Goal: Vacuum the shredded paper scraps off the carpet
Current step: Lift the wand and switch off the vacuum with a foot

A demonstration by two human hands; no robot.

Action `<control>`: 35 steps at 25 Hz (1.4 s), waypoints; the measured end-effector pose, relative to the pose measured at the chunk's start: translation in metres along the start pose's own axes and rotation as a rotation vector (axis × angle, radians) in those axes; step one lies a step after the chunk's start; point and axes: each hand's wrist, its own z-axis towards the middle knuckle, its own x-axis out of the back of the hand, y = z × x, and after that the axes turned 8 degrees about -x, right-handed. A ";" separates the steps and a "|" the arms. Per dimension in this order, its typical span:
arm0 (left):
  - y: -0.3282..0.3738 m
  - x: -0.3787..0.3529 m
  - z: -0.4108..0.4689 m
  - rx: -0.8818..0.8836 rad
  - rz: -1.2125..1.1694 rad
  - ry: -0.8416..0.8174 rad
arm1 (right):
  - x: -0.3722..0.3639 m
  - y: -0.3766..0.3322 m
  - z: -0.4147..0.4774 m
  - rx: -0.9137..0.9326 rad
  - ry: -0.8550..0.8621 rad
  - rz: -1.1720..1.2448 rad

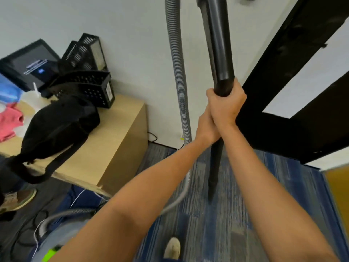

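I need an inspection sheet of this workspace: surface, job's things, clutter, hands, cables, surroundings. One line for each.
Surface: blue striped carpet; no paper scraps plainly seen.
Job's things: black wand held upright, lower end near the carpet; grey hose runs beside it, down toward the blurred vacuum body.
Clutter: black bag, black mesh trays, screen and red cloth on the wooden cabinet.
Hands: right hand grips the wand; left hand grips it just below.
Cables: white cord and black cables on the floor at left; single black cable by the white wall.
Surroundings: white wall, black door frame.
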 end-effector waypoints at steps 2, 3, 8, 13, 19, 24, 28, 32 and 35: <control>0.018 -0.005 0.023 -0.023 0.026 0.107 | -0.004 -0.010 0.034 0.021 -0.072 0.062; 0.028 -0.006 0.037 -0.027 0.064 0.121 | -0.009 -0.014 0.048 0.026 -0.098 0.089; 0.019 0.011 0.103 -0.038 0.341 0.153 | -0.051 -0.015 0.097 -0.018 -0.157 0.171; -0.028 0.022 0.139 0.054 0.333 0.064 | -0.094 0.035 0.126 -0.190 -0.170 0.103; -0.061 0.025 0.181 0.165 0.344 0.036 | -0.127 0.066 0.150 -0.332 -0.293 -0.036; -0.057 0.016 0.209 0.178 0.446 -0.042 | -0.128 0.074 0.176 -0.374 -0.306 -0.088; -0.046 0.014 0.229 0.159 0.444 0.000 | -0.131 0.080 0.186 -0.417 -0.292 -0.118; -0.044 0.013 0.243 0.173 0.368 0.014 | -0.131 0.085 0.190 -0.414 -0.285 -0.106; -0.051 0.009 0.239 0.183 0.331 0.032 | -0.130 0.091 0.183 -0.408 -0.296 -0.123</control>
